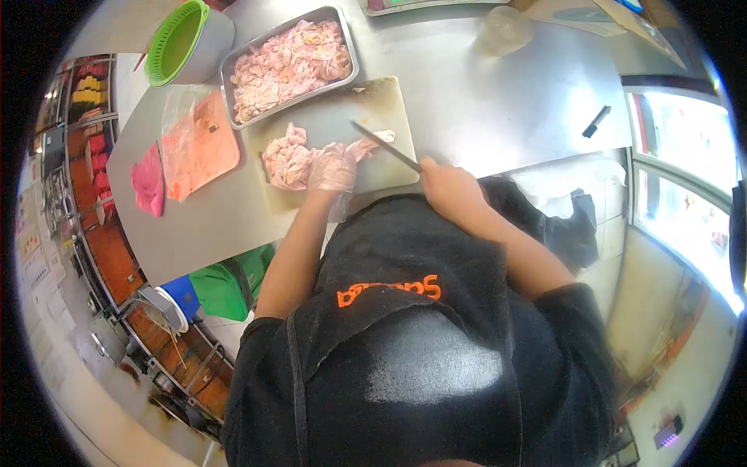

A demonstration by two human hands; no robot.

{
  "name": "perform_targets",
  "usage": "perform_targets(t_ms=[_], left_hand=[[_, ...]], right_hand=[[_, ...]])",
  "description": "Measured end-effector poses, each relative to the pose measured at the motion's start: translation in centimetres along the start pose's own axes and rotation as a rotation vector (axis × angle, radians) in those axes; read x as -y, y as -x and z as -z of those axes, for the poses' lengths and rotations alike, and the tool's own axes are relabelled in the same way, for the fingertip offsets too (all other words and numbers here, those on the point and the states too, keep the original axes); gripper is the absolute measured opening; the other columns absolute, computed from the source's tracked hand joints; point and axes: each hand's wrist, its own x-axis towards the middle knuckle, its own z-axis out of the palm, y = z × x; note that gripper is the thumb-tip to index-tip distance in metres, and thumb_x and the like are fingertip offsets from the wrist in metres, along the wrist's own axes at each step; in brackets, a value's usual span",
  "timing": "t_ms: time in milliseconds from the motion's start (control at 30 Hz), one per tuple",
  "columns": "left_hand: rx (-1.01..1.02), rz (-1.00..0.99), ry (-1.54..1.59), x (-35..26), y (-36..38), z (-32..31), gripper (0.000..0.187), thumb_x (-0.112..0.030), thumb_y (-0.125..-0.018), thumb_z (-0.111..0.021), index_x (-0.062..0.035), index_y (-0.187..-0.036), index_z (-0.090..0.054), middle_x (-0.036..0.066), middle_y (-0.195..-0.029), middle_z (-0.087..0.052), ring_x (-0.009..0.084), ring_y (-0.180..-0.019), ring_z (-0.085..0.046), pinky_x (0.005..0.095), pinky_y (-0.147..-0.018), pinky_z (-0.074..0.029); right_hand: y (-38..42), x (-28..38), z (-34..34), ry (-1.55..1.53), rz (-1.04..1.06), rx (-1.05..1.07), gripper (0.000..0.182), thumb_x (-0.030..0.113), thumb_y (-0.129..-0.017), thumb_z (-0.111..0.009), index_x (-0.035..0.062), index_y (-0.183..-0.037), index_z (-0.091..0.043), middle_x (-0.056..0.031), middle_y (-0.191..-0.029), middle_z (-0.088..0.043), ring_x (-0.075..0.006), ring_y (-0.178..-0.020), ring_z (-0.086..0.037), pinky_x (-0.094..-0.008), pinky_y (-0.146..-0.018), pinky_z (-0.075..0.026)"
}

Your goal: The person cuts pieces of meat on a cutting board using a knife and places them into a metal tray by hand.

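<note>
My left hand (333,166), in a clear plastic glove, is closed on pale pink raw meat (285,159) lying on a worn cutting board (391,101). A loose strip of the meat (377,142) stretches from under the fingers toward the right. My right hand (451,193), without a glove, grips a knife (389,146) by its handle near the board's right edge. The blade points up and left, its tip above the strip. Behind the board, a metal tray (355,61) is heaped with similar raw meat (292,68).
Left of the board lie a red cutting board (222,156) with a plastic bag over it and a pink cloth (148,179). A green strainer basket (177,47) in a bucket stands at the back left. On the steel table (498,109) are a marker (597,121) and a translucent container (504,31).
</note>
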Motion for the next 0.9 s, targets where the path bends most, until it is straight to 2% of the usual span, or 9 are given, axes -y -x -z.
perform_targets(t_ms=[67,133,200,300,467,567,667,833,900], left_hand=[[-0.003,0.074,0.052,0.0,0.5,0.3,0.035,-0.028,-0.093,-0.045,-0.0003,-0.096,-0.065,0.027,-0.098,-0.065,0.0447,-0.097,-0.060,0.0501,-0.090,-0.046],[-0.136,-0.042,0.008,0.9,0.7,-0.8,0.036,-0.029,-0.094,-0.045,0.0003,-0.099,-0.064,0.027,-0.103,-0.064,0.0421,-0.103,-0.060,0.0491,-0.094,-0.044],[-0.105,0.011,0.036,1.1,1.0,-1.0,0.035,-0.029,-0.094,-0.045,0.0006,-0.101,-0.063,0.027,-0.106,-0.064,0.0419,-0.104,-0.059,0.0494,-0.094,-0.044],[-0.094,0.065,0.092,0.1,1.5,0.0,0.035,-0.029,-0.093,-0.046,0.0007,-0.102,-0.063,0.026,-0.107,-0.064,0.0415,-0.104,-0.060,0.0496,-0.093,-0.045],[-0.080,0.060,0.101,0.4,1.1,-0.6,0.033,-0.028,-0.092,-0.047,-0.0013,-0.100,-0.064,0.025,-0.104,-0.065,0.0410,-0.101,-0.061,0.0501,-0.090,-0.046],[-0.040,0.065,0.032,0.3,1.1,-1.1,0.030,-0.027,-0.092,-0.048,-0.0031,-0.099,-0.064,0.025,-0.099,-0.066,0.0403,-0.097,-0.063,0.0505,-0.087,-0.048],[-0.139,-0.005,0.078,-0.3,1.3,-1.3,0.025,-0.026,-0.088,-0.053,-0.0033,-0.086,-0.064,0.021,-0.085,-0.065,0.0408,-0.083,-0.064,0.0515,-0.077,-0.049],[-0.111,-0.303,-0.282,-0.2,0.3,-2.6,0.018,-0.021,-0.085,-0.053,-0.0087,-0.083,-0.065,0.014,-0.071,-0.067,0.0333,-0.064,-0.066,0.0458,-0.059,-0.051],[-0.086,-0.328,-0.287,-0.3,0.2,-2.4,0.017,-0.021,-0.084,-0.054,-0.0088,-0.083,-0.066,0.014,-0.071,-0.067,0.0320,-0.064,-0.067,0.0453,-0.059,-0.051]], right_hand=[[-0.6,-0.9,-0.8,0.048,-0.008,-0.073,0.014,0.015,-0.093,-0.045,0.0044,-0.100,-0.050,-0.0227,-0.081,-0.066,-0.0458,-0.078,-0.064,-0.0556,-0.070,-0.050],[-1.2,-1.5,-0.6,0.104,-0.015,-0.146,0.014,0.017,-0.095,-0.043,0.0053,-0.100,-0.051,-0.0230,-0.080,-0.066,-0.0456,-0.078,-0.064,-0.0554,-0.070,-0.050],[-1.4,-1.5,-0.5,0.098,-0.042,-0.201,0.013,0.015,-0.094,-0.043,0.0057,-0.099,-0.050,-0.0225,-0.082,-0.067,-0.0453,-0.078,-0.065,-0.0550,-0.071,-0.050],[-1.5,-1.0,-0.4,0.144,0.077,0.007,0.021,0.008,-0.090,-0.047,0.0062,-0.111,-0.048,-0.0198,-0.082,-0.067,-0.0399,-0.078,-0.068,-0.0517,-0.068,-0.053],[-0.8,0.3,-1.8,0.190,0.095,0.029,0.020,0.010,-0.092,-0.041,0.0050,-0.111,-0.047,-0.0214,-0.082,-0.067,-0.0418,-0.078,-0.067,-0.0530,-0.069,-0.053],[-0.7,0.7,-1.7,0.160,0.016,-0.012,0.019,0.010,-0.092,-0.042,0.0041,-0.110,-0.047,-0.0224,-0.084,-0.067,-0.0425,-0.078,-0.067,-0.0535,-0.069,-0.053],[-0.6,1.1,-1.9,0.167,0.065,0.048,0.018,0.011,-0.093,-0.041,0.0044,-0.109,-0.047,-0.0220,-0.087,-0.068,-0.0419,-0.080,-0.068,-0.0530,-0.068,-0.053],[-1.0,2.0,-3.3,0.206,-0.016,0.061,0.019,0.011,-0.094,-0.039,0.0042,-0.110,-0.047,-0.0221,-0.089,-0.068,-0.0418,-0.085,-0.068,-0.0536,-0.072,-0.053],[-1.4,2.1,-3.9,0.181,-0.001,0.051,0.019,0.011,-0.094,-0.040,0.0043,-0.110,-0.047,-0.0221,-0.090,-0.068,-0.0409,-0.085,-0.068,-0.0531,-0.071,-0.054]])
